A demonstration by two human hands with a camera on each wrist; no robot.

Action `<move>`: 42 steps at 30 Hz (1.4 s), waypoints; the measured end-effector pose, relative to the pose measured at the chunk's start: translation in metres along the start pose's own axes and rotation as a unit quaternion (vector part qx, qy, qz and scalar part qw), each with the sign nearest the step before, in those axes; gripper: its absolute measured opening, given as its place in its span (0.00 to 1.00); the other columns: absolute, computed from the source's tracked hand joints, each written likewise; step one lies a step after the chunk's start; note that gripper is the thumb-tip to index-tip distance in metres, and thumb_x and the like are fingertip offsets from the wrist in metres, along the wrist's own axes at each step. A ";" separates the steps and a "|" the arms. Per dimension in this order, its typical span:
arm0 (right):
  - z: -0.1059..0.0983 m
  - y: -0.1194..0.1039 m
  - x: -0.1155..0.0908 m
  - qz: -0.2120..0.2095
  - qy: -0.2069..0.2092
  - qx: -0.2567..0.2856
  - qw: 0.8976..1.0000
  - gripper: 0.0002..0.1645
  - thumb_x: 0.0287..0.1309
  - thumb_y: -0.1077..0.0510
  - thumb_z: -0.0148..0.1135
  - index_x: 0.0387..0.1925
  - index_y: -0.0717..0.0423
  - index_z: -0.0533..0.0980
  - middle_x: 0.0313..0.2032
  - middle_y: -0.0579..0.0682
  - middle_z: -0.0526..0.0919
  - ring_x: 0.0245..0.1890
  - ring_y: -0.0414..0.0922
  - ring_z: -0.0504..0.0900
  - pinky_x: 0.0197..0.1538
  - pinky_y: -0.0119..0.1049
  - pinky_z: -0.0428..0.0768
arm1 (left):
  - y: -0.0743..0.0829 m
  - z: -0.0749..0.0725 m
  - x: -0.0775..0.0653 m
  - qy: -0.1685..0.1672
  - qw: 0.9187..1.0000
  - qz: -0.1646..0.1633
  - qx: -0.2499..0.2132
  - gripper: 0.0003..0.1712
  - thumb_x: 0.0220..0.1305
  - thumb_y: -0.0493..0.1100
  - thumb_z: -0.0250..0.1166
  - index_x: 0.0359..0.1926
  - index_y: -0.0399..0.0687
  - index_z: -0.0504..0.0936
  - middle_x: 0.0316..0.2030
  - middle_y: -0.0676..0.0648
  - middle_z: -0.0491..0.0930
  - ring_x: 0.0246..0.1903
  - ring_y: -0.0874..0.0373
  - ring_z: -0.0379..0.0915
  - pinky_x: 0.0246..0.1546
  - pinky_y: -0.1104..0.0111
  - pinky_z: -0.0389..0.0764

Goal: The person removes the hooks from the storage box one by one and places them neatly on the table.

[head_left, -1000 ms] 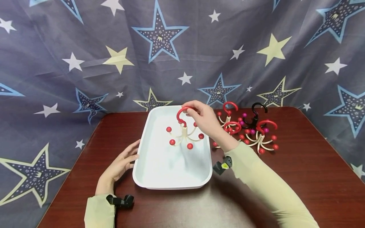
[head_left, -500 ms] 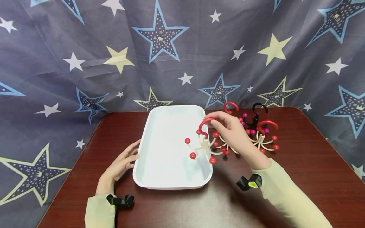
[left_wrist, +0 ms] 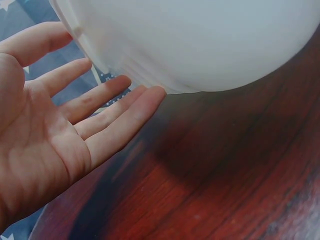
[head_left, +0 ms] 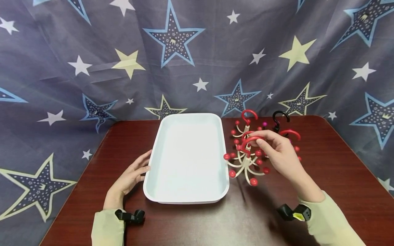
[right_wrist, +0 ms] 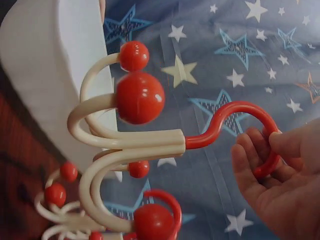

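My right hand [head_left: 278, 153] pinches the red hook of a multi-arm hanger [right_wrist: 155, 142], whose cream arms curve up to red balls. In the head view this hanger hangs just right of the white tray [head_left: 186, 201], overlapping another red-hooked hanger behind it. My left hand [head_left: 130, 176] rests its fingertips against the tray's left side, fingers spread and fairly straight. The left wrist view shows those fingers [left_wrist: 115, 122] touching the tray's outer wall.
On the table's right side stand more hangers: a red-hooked one at the back [head_left: 249, 114], a black-hooked one [head_left: 280, 116] and a red-hooked one [head_left: 290, 134] partly behind my right hand. A star-patterned curtain [head_left: 197, 68] hangs behind the dark red table [head_left: 184, 225].
My right hand has carried the hanger from above the tray to the right, past its right rim and toward the other hangers. The left hand and the tray have stayed in place.
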State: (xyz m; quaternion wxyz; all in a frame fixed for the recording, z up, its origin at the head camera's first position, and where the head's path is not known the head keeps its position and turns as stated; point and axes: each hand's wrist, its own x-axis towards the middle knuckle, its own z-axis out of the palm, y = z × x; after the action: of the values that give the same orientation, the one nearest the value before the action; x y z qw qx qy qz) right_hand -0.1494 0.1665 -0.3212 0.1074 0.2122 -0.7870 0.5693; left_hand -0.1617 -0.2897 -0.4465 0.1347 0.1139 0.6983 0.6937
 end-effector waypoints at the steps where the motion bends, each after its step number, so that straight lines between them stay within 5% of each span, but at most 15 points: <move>1: -0.003 0.001 -0.002 0.000 0.004 -0.006 1.000 0.12 0.61 0.63 0.52 0.44 0.63 0.76 0.39 0.45 0.83 0.37 0.34 0.81 0.39 0.26 0.77 | 0.000 0.000 0.000 0.001 1.000 -0.001 0.000 0.33 0.67 0.34 0.48 0.70 0.50 0.47 0.56 0.56 0.67 0.48 0.61 0.74 0.40 0.61 0.78; 11: -0.025 0.018 -0.022 0.023 0.045 -0.093 0.994 0.12 0.60 0.62 0.54 0.45 0.59 0.76 0.30 0.30 0.81 0.22 0.29 0.76 0.22 0.25 0.70 | 0.001 0.000 -0.003 -0.005 1.000 0.007 -0.009 0.34 0.67 0.34 0.47 0.70 0.49 0.47 0.57 0.57 0.67 0.49 0.61 0.74 0.41 0.62 0.78; 19: -0.034 0.030 -0.034 0.022 0.079 -0.112 0.990 0.13 0.60 0.64 0.54 0.46 0.62 0.76 0.34 0.28 0.80 0.34 0.26 0.77 0.37 0.18 0.71 | 0.002 0.000 -0.005 -0.005 1.000 0.005 -0.013 0.34 0.67 0.33 0.47 0.70 0.48 0.47 0.56 0.57 0.67 0.48 0.61 0.74 0.40 0.63 0.78; 42: -0.035 0.065 -0.049 0.036 0.093 -0.115 0.988 0.14 0.61 0.64 0.52 0.47 0.64 0.75 0.37 0.26 0.78 0.38 0.25 0.75 0.39 0.17 0.69 | 0.001 -0.002 -0.007 -0.007 1.000 0.013 -0.006 0.33 0.67 0.34 0.47 0.70 0.49 0.48 0.58 0.55 0.66 0.50 0.60 0.73 0.41 0.63 0.78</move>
State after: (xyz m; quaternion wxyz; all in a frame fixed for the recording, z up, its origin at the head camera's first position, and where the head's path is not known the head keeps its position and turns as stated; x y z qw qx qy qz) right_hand -0.1378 0.2270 -0.3847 0.1834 0.1164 -0.8411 0.4954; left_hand -0.1555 -0.2937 -0.4448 0.1314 0.1273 0.6915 0.6988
